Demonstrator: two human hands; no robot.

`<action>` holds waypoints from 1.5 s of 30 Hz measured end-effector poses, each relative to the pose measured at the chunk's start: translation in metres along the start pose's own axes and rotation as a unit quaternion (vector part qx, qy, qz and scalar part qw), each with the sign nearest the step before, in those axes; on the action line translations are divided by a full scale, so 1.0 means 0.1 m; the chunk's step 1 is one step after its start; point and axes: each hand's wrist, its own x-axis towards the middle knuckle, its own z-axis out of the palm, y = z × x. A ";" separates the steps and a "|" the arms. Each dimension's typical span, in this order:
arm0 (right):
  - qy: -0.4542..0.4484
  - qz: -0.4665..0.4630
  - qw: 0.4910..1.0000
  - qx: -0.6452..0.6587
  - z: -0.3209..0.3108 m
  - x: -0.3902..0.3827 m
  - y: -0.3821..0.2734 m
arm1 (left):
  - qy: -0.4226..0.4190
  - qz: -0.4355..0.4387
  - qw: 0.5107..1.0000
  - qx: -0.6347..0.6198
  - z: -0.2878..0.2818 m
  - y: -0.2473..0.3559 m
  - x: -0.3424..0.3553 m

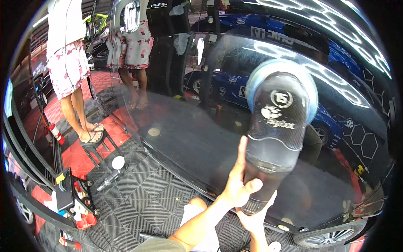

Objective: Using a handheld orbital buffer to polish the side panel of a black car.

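Polisher (275, 134) is held up at the black car (189, 138), judged heavy and rigid, soft only at pad (310, 94), best taken by grip (263, 180) and tail (253, 206), where left hand (238, 191) is clamped, right hand (252, 220) wrapped.

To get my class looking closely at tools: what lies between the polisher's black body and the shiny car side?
The round blue-edged pad lies between the polisher's black body and the shiny car side, as the head view shows.
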 end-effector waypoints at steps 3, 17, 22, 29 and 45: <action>-0.017 -0.010 0.999 0.046 0.19 0.08 0.02 | 0.018 -0.014 1.000 -0.009 -0.18 0.07 0.05; -0.106 -0.018 0.979 0.174 0.84 0.40 -0.21 | 0.092 -0.006 0.982 0.162 -1.23 0.22 0.17; -0.127 0.000 0.975 0.180 0.79 0.52 -0.34 | 0.135 -0.002 0.972 0.190 -1.27 0.23 0.24; -0.139 0.020 0.965 0.219 0.37 0.52 -0.56 | 0.111 -0.026 0.991 0.076 -0.99 0.28 0.24; -0.079 0.035 0.978 0.188 -0.37 0.20 -0.61 | 0.032 -0.047 0.988 0.144 -0.20 0.05 0.05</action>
